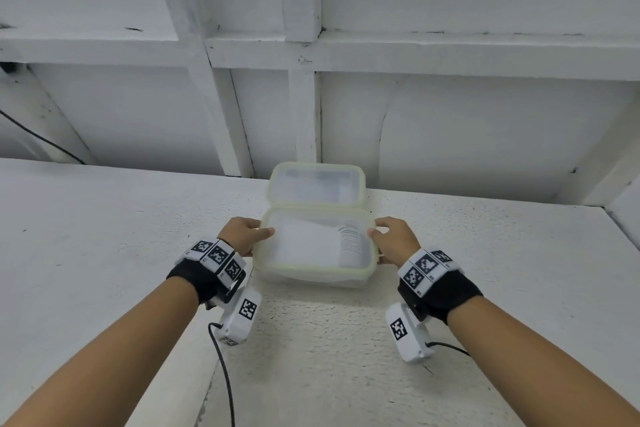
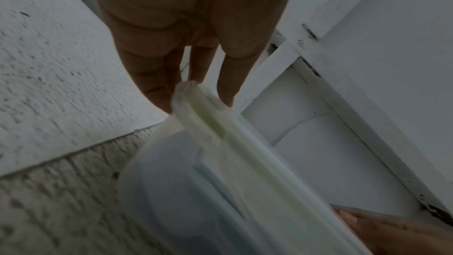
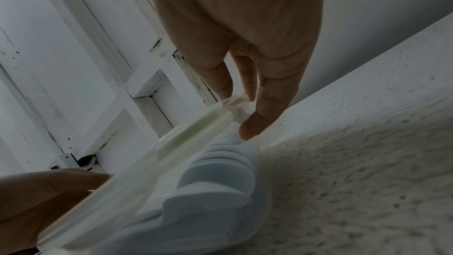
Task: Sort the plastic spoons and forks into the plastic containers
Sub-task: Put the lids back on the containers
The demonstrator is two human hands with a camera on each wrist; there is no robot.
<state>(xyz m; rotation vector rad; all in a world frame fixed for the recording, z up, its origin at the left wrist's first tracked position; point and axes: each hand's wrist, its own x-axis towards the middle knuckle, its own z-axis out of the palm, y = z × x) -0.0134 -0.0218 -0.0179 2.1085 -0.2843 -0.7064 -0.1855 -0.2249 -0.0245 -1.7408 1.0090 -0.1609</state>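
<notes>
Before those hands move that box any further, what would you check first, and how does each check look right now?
1. Left hand grips the near container at its left rim: ok.
2. Right hand grips its right rim: ok.
3. Lid on the near container is seated: cannot tell; the wrist views are blurred.
4. White stacked cutlery sits inside: ok; spoons or forks, cannot tell.
5. Far container stands right behind, rims close: touching or apart, cannot tell.
6. Counter around the containers free of loose cutlery: ok.
</notes>
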